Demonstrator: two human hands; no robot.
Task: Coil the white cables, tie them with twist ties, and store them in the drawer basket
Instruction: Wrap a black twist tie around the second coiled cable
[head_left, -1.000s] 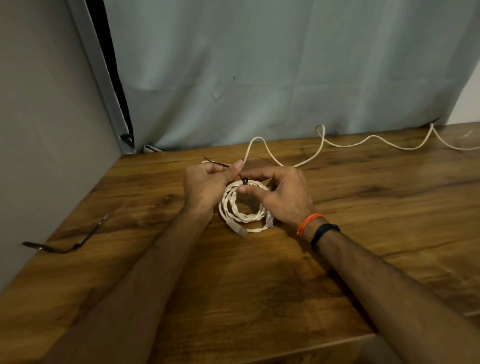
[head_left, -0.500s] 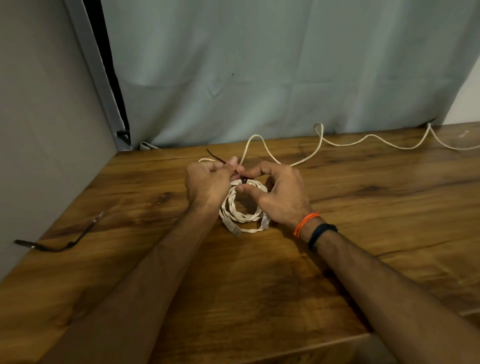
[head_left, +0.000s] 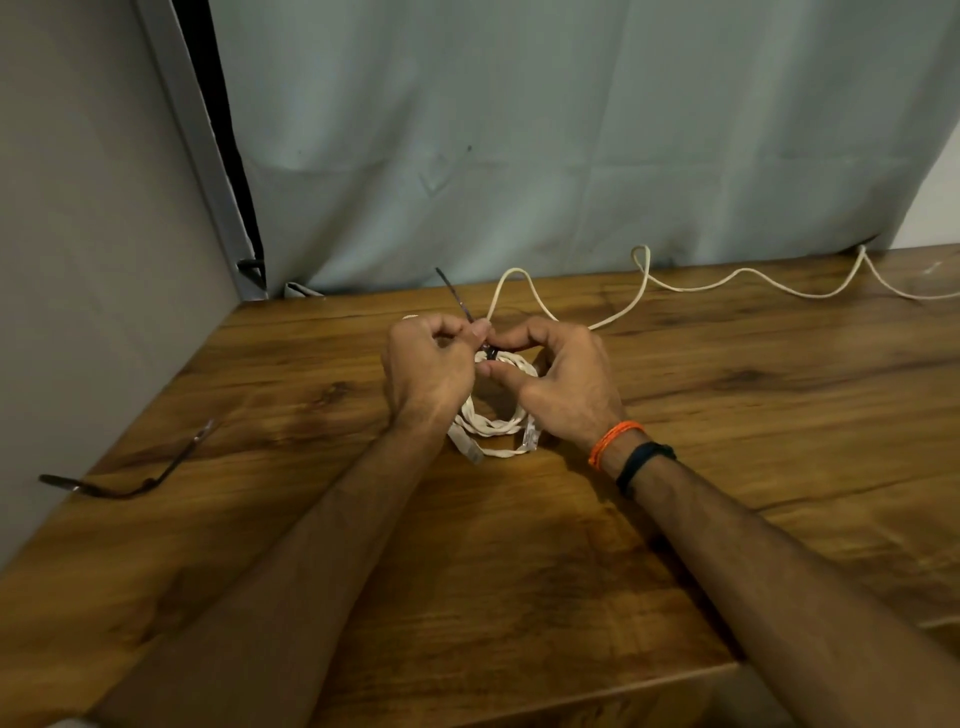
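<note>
At the middle of the wooden table (head_left: 727, 467), your left hand (head_left: 426, 369) is curled, pinching the dark twist tie (head_left: 460, 301) between thumb and forefinger, its free end poking up and away. Your right hand (head_left: 561, 379) grips the far rim of the coiled white cable (head_left: 493, 426), thumb and forefinger closed near the tie's knot, though the exact contact looks blurred. A second white cable (head_left: 753, 275) snakes loose behind; another twist tie (head_left: 124, 486) lies at left.

The scene is dimly, warmly lit; soft shadows are cast beneath the forearms on the wooden table (head_left: 727, 415). Wide-angle bending is seen at the edges.
</note>
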